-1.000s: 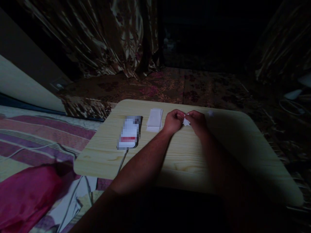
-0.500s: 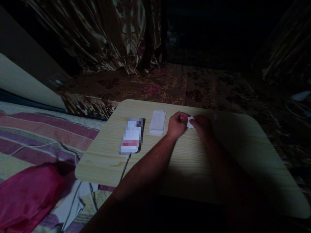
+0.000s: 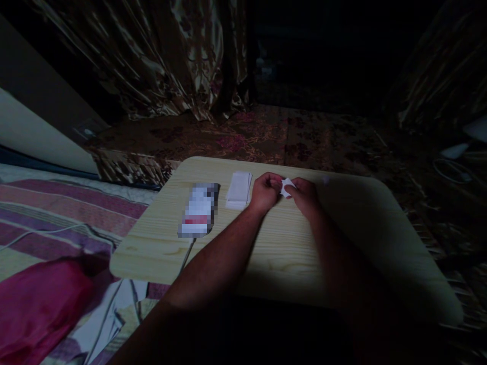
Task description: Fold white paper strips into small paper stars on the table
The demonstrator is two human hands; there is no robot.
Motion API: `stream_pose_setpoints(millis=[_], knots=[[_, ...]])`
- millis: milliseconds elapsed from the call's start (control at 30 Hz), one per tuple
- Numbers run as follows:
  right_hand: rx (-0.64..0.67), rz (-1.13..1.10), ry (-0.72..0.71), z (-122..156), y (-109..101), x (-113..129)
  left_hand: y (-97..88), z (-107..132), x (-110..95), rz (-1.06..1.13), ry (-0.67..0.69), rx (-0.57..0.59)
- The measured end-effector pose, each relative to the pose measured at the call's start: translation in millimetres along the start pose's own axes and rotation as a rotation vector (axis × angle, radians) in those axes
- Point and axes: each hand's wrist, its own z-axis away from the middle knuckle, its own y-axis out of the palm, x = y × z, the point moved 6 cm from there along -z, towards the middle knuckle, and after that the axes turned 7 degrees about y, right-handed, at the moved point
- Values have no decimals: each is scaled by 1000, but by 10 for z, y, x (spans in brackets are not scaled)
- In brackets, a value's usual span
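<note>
A small piece of white paper (image 3: 286, 186), with pointed corners, is held between my two hands above the wooden table (image 3: 289, 248). My left hand (image 3: 265, 192) has its fingers curled at the paper's left side. From the right, my right hand (image 3: 303, 195) pinches it, the thumb lying over its front. How the paper is folded is too small to make out. Just left of my left hand lies a stack of white paper strips (image 3: 238, 189), its edges slightly uneven.
A phone with a blurred screen (image 3: 198, 210) lies on the table's left, its cable (image 3: 187, 256) running off the front edge. Beside the table is a striped bed (image 3: 68, 203) with a pink cloth or bag (image 3: 41, 309). Curtains (image 3: 205, 56) hang behind. A small pale scrap (image 3: 326, 180) lies right of my hands.
The whole view has shifted a little, so the table and hands appear further left. Both hands keep hold of the white paper, with only slight finger movement.
</note>
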Motion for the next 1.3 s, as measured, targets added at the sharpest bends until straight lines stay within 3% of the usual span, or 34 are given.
stream_pose_setpoints(millis=[67, 367, 633, 900, 1100, 1167, 1300], knots=[[-44, -43, 0, -5, -23, -21, 6, -1, -12, 21, -10, -1], [38, -221, -6, -70, 40, -123, 39, -6, -13, 120, -75, 39], [74, -425, 63, -101, 14, -125, 4, -16, 28, 145, -76, -15], [-18, -316, 9, -99, -14, -96, -4, -4, -12, 106, -59, -31], [-87, -338, 3, -108, -51, -107, 71, -1, -37, 20, 4, 94], [-79, -341, 20, -112, -45, -119, 59, -9, -17, -59, 40, 96], [-37, -345, 48, -102, -23, -103, 23, -17, 61, -75, -17, 59]])
